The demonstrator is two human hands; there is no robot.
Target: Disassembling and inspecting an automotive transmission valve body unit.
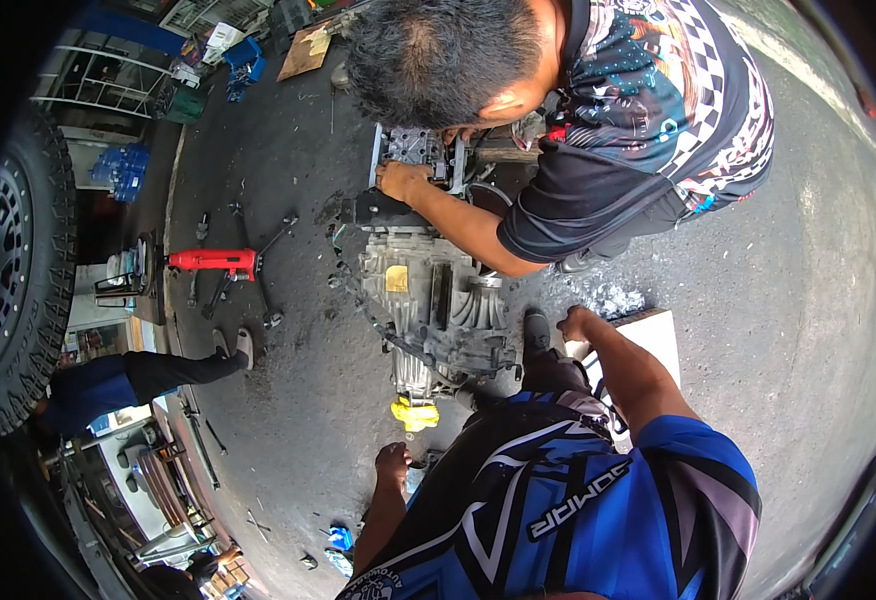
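Note:
A large grey metal gearbox (408, 310) lies on the ground in front of me, with a yellow wrapping (415, 413) on its near end. My left hand (393, 460) is closed in a loose fist just short of that wrapping, touching nothing that I can see. My right hand (576, 322) hangs with curled fingers at the right of the gearbox, above a white board (658, 345); nothing shows in it. Across from me a co-worker bends over the far end. That person's hand (403, 180) rests on a flat metal part with many channels (413, 148).
Left of the gearbox stands a red cylinder on dark splayed legs (218, 260). A big tyre (33, 260) fills the left edge. Another person's legs (183, 370) reach in from the left. Blue plastic bottles (123, 170) and a blue bin (245, 65) stand farther back.

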